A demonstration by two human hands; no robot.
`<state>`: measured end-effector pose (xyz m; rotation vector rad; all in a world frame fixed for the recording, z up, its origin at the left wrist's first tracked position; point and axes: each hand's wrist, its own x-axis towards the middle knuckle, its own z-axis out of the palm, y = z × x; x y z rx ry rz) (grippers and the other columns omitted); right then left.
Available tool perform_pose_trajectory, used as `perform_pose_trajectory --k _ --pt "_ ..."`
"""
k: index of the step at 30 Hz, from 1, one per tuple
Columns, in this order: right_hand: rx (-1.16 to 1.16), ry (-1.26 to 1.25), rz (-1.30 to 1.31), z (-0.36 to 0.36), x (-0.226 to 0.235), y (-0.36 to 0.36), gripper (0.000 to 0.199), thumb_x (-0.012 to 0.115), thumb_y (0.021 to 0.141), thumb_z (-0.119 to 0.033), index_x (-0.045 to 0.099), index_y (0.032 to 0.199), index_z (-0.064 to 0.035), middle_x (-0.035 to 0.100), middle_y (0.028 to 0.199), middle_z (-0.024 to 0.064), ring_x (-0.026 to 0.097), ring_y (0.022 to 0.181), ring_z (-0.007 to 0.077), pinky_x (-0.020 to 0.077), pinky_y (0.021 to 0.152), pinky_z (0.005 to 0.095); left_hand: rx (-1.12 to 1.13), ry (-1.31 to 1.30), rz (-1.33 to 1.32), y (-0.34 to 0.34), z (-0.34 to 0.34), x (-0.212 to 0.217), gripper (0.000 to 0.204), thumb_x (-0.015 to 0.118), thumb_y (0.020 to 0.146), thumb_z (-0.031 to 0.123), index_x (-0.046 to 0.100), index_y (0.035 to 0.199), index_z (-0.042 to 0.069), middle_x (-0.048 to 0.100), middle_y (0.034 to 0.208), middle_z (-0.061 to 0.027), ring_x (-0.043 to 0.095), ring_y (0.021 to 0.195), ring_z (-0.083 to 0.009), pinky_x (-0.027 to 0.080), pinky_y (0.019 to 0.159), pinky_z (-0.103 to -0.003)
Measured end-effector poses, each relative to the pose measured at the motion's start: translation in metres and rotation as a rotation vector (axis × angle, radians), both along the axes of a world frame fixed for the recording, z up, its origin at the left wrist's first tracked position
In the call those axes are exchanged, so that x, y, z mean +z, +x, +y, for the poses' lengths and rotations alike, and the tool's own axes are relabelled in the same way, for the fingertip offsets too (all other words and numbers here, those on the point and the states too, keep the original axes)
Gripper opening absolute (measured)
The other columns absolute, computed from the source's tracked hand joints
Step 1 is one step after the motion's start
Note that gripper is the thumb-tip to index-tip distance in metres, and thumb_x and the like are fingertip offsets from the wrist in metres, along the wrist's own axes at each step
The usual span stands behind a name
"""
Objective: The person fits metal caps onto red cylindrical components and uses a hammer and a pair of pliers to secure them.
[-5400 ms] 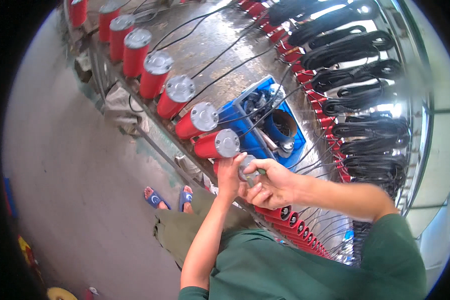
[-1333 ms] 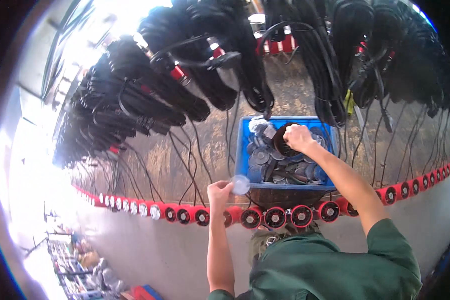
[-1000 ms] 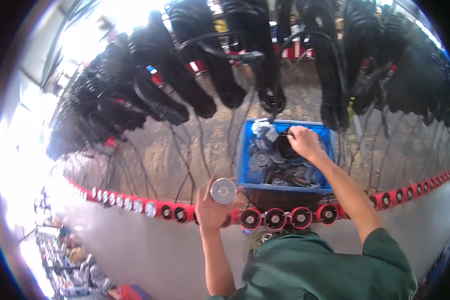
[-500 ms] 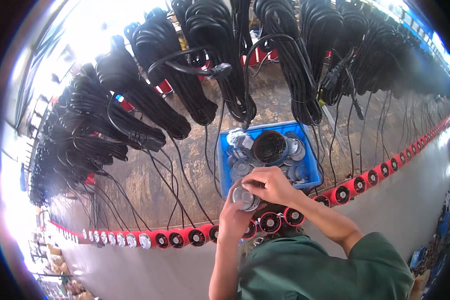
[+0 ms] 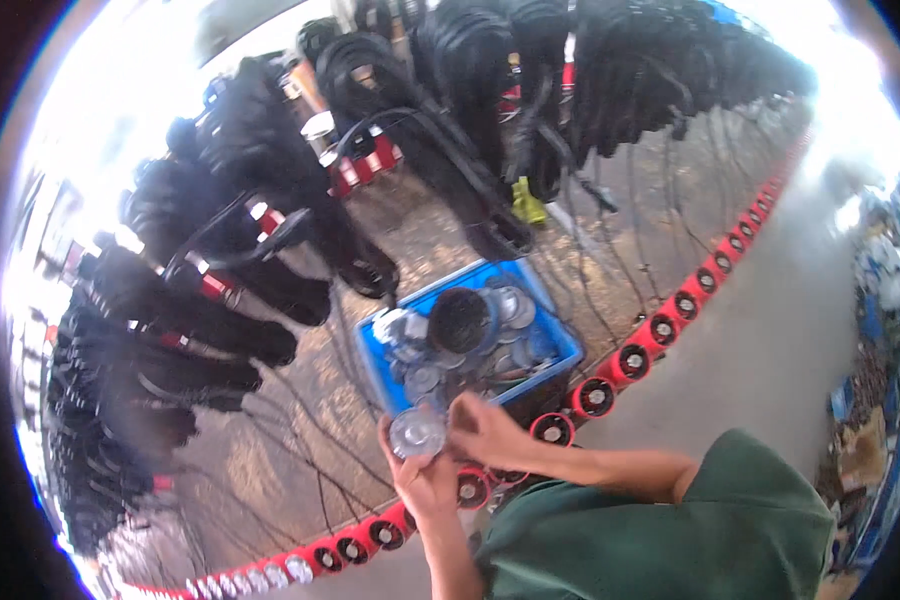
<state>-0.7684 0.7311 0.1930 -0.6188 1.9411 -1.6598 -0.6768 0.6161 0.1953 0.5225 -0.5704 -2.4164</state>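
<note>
My left hand (image 5: 428, 483) is closed around a round silver metal cover (image 5: 417, 433), holding it face up just off the near edge of the blue crate (image 5: 371, 368). At the cover's right side is my right hand (image 5: 490, 435), its fingers bent and smeared by motion, so I cannot make out whether it grips anything. Inside the crate sits a round pot (image 5: 461, 321) with a dark, dirty inside. Several loose silver covers (image 5: 515, 307) lie around the pot, along with a crumpled white thing (image 5: 395, 327).
A curved row of red cylindrical housings (image 5: 597, 397) runs along the table's near edge, some topped with silver covers (image 5: 298, 569). Thick coils of black cable (image 5: 430, 150) crowd the far side, their leads crossing the worn brown tabletop (image 5: 270, 440). Clutter lines the right side.
The view has turned, so crate and housings sit tilted and further left. My right hand has come off the cover's top to its right side; my left still holds the cover.
</note>
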Motion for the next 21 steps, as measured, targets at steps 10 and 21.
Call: perform_pose_trajectory --k 10,21 --pt "-0.622 0.487 0.679 0.099 -0.021 -0.146 0.108 0.095 0.071 -0.047 0.041 0.148 0.0077 0.050 0.145 0.0285 0.049 0.136 0.0414 0.0372 0.120 0.0505 -0.079 -0.149 -0.029 -0.007 -0.045 -0.040 0.069 0.068 0.091 0.002 0.042 0.153 0.019 0.061 0.135 -0.0150 0.065 0.120 -0.0409 0.054 0.103 -0.060" --pt "0.027 0.358 -0.006 0.166 -0.043 -0.158 0.039 0.085 0.086 -0.029 0.070 0.108 0.0000 0.074 0.101 0.0086 0.069 0.092 0.0199 0.0543 0.084 0.0372 -0.139 -0.286 -0.205 0.001 -0.074 -0.072 0.051 0.069 0.099 0.009 0.049 0.145 0.011 0.066 0.122 -0.0139 0.073 0.103 -0.0313 0.062 0.088 -0.044"
